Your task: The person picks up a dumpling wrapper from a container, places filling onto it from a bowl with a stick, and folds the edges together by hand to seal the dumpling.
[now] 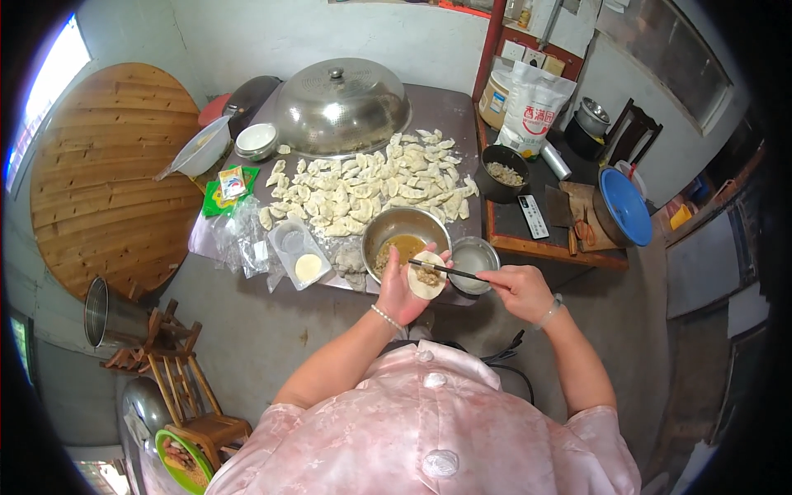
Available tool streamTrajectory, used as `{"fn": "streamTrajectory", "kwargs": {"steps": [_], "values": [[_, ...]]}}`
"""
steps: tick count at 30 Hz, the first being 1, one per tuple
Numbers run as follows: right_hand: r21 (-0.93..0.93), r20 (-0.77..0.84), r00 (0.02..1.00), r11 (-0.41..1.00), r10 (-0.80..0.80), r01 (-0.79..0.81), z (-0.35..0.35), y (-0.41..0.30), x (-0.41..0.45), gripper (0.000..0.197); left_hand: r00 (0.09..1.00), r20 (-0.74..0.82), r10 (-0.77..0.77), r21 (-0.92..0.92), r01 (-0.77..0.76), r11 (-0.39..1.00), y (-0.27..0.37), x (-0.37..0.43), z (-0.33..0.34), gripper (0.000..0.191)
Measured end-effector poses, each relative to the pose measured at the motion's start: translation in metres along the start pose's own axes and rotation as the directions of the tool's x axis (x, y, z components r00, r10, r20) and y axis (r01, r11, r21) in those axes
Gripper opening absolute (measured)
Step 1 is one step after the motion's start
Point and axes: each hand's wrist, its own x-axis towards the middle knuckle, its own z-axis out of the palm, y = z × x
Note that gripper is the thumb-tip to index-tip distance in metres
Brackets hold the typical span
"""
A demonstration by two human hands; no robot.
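Observation:
On the palm of my left hand [397, 291] lies a round dumpling wrapper [426, 286] with a small heap of filling on it. My right hand [525, 293] grips dark chopsticks [455, 270], whose tips reach over the wrapper. Behind my left hand stands a steel bowl [438, 224] of filling, and to its right a smaller steel bowl [490, 249] of whitish liquid. A plastic tray [289, 245] at the left holds a round wrapper [307, 268], with a crumpled grey cloth [351, 263] beside it. Many folded dumplings [365, 189] cover the table's middle.
A large perforated steel lid [343, 105] stands behind the dumplings. Plastic bags [242, 238] lie at the table's left. The right-hand table holds a black pot [502, 185], a scale [533, 216], a cleaver [559, 207], scissors [584, 229] and a blue basin [626, 207]. A wooden chair [201, 427] stands lower left.

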Motion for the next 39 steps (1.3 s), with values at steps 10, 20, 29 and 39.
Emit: {"fn": "streamTrajectory", "kwargs": {"steps": [10,20,29,39], "values": [[0.003,-0.041,0.987,0.988,0.153,-0.153,-0.003,0.018,0.013,0.021,0.998,0.001,-0.057,0.038,0.057,0.998,0.0,-0.003,-0.005,0.077],[-0.484,0.193,0.706,0.692,0.681,-0.535,0.09,0.133,-0.036,0.027,0.998,-0.046,-0.039,0.02,0.04,0.999,0.002,-0.003,-0.007,0.078],[0.292,0.185,0.874,0.824,0.449,-0.485,0.027,0.072,-0.032,0.025,0.992,-0.107,0.065,-0.059,-0.072,0.996,0.008,0.002,-0.01,0.076],[0.364,0.023,0.989,0.92,0.143,-0.142,0.068,-0.002,-0.024,0.029,0.993,-0.091,0.077,-0.113,-0.087,0.99,0.005,0.004,-0.004,0.076]]}}
